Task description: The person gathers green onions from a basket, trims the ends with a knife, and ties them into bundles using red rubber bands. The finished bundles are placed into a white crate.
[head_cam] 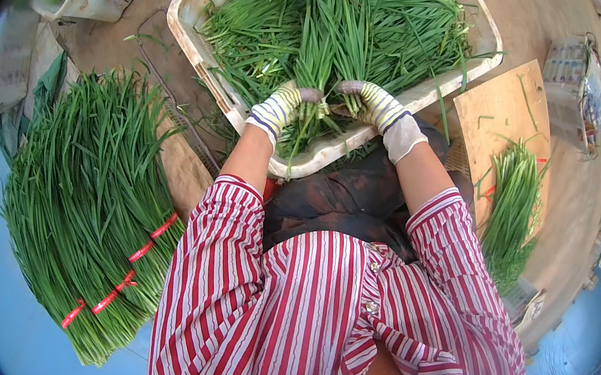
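Observation:
A white plastic crate [419, 95] stands before me, heaped with loose garlic chives [404, 20]. Over its near side, my left hand [286, 104], in a striped knit glove, grips a small bunch of chives [316, 66] near the stem ends. My right hand [371, 99], gloved alike with a pale cuff, is closed on the stem ends of another small bunch [353, 49] just beside it. The leaves of both bunches point away from me over the heap. Fingertips of both hands are partly hidden by stems.
Chive bundles tied with red bands [93, 214] lie at the left beside a wooden board [184, 168]. At the right, more chives [513, 199] rest on a second board [501, 110]. Another crate [105, 2] stands at the top left; a clear-sided container [572, 89] is far right.

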Available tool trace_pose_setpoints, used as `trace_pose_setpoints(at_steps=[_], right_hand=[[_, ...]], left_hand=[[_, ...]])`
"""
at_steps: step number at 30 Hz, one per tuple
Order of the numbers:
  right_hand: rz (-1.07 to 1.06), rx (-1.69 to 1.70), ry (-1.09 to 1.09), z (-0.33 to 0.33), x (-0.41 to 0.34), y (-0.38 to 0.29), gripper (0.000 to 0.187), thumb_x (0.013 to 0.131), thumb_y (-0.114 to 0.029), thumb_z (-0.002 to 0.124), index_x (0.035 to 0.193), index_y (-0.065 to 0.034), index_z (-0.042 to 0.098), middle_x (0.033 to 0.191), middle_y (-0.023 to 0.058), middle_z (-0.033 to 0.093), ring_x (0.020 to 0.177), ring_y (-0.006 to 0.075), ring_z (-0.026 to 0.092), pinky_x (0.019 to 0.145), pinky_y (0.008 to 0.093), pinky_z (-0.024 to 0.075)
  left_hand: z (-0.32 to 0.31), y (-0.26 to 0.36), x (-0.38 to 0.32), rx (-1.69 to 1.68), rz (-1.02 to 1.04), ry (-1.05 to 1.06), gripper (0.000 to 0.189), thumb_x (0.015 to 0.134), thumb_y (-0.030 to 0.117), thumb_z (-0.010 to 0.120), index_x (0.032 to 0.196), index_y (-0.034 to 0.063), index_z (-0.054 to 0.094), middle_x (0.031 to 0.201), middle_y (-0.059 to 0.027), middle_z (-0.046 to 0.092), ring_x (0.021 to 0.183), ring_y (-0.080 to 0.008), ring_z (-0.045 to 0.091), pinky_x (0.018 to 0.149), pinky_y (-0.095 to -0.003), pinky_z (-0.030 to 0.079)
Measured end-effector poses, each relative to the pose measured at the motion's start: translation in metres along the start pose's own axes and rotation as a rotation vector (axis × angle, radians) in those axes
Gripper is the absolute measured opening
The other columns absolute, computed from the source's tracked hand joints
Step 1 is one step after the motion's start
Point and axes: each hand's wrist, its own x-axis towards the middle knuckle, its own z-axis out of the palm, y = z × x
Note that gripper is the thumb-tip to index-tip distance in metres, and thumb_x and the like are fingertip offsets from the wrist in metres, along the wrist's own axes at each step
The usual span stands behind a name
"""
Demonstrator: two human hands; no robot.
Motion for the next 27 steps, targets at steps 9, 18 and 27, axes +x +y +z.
trace_pose_setpoints(at_steps=[9, 18, 27], right_hand=[[-0.025, -1.268, 0.533, 0.027, 0.009, -0.010, 0.050, 0.071, -0.029, 0.070, 0.108, 0.0026, 0.061, 0.107, 0.0263, 0.062, 0.104, 0.0377, 0.059, 0.090, 0.0377, 0.0467], [-0.154, -1.613, 0.550, 0.088, -0.226, -0.144, 0.045, 0.073, -0.019, 0.061, 0.113, 0.0014, 0.057, 0.076, 0.0158, 0.066, 0.060, 0.0205, 0.064, 0.054, 0.0343, 0.0520], [-0.244, -1.257, 0.474, 0.024, -0.262, -0.116, 0.030, 0.070, -0.021, 0.065, 0.089, 0.0011, 0.063, 0.062, 0.0099, 0.058, 0.055, 0.0194, 0.056, 0.051, 0.0328, 0.0466]], left_hand=[[0.009, -0.033, 0.035, 0.049, 0.127, 0.304, 0.050, 0.071, 0.009, 0.074, 0.118, 0.0014, 0.057, 0.101, -0.0105, 0.066, 0.090, -0.0227, 0.062, 0.081, -0.0340, 0.049], [0.018, -0.039, 0.050, 0.591, -0.034, 0.686, 0.058, 0.076, 0.014, 0.067, 0.127, 0.0006, 0.043, 0.116, -0.0219, 0.060, 0.107, -0.0359, 0.058, 0.093, -0.0367, 0.044], [0.063, 0.054, -0.040, 1.150, -0.096, 0.335, 0.116, 0.060, 0.045, 0.081, 0.143, -0.0049, 0.016, 0.140, -0.0280, 0.036, 0.128, -0.0348, 0.040, 0.106, -0.0367, 0.034]])
